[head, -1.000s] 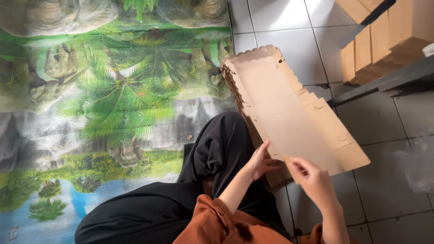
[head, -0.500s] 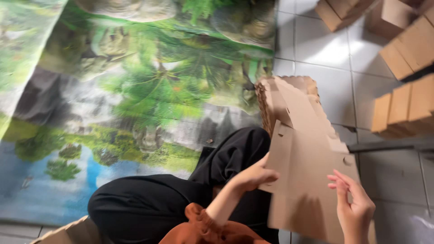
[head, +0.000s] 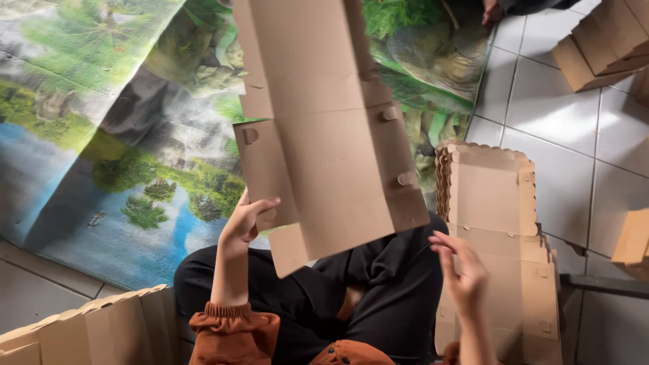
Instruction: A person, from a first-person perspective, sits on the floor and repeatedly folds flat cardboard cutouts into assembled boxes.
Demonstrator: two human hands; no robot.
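A flat brown cardboard box blank [head: 324, 128] is raised in front of me, over my black-trousered lap. My left hand [head: 247, 217] grips its lower left edge. My right hand [head: 460, 267] hovers just right of the blank's lower corner, fingers apart, holding nothing. Under that hand lies a stack of flat cardboard blanks [head: 497, 223] with scalloped edges on the tiled floor.
A printed mat with a green landscape and blue water [head: 115, 135] covers the floor to the left. Folded cardboard boxes [head: 602, 40] stand at the top right, another [head: 632, 240] at the right edge. More cardboard [head: 88, 331] sits at the bottom left. Someone else's hand [head: 492, 10] shows at the top.
The blank has left the stack and swung up and left in front of me, held by my left hand. My right hand has come off it. The view shifted right.
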